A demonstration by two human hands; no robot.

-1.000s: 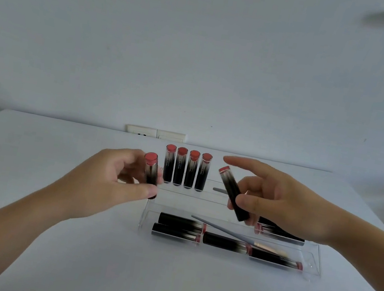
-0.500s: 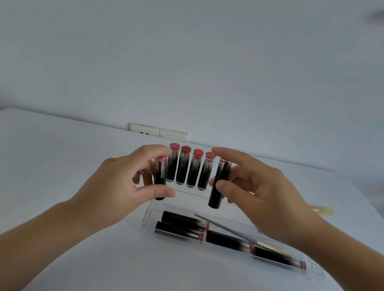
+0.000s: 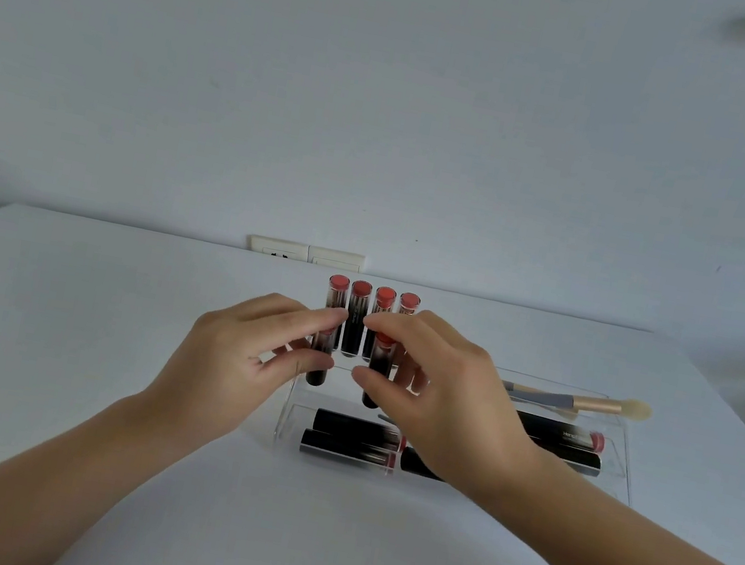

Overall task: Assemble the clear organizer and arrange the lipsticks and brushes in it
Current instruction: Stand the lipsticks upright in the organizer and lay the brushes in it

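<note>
Meanwhile both hands' fingers pinch upright lipsticks above a white table [image 3: 107,310] by a pale wall [image 3: 390,111].

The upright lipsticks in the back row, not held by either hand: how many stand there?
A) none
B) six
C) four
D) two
C: four upright lipsticks with red tops stand side by side behind the left hand and right hand, each of which holds a further lipstick of its own.

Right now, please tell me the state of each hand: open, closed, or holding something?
Left hand: holding an upright lipstick between thumb and fingers.
Right hand: holding another upright lipstick, pinched the same way.
</note>
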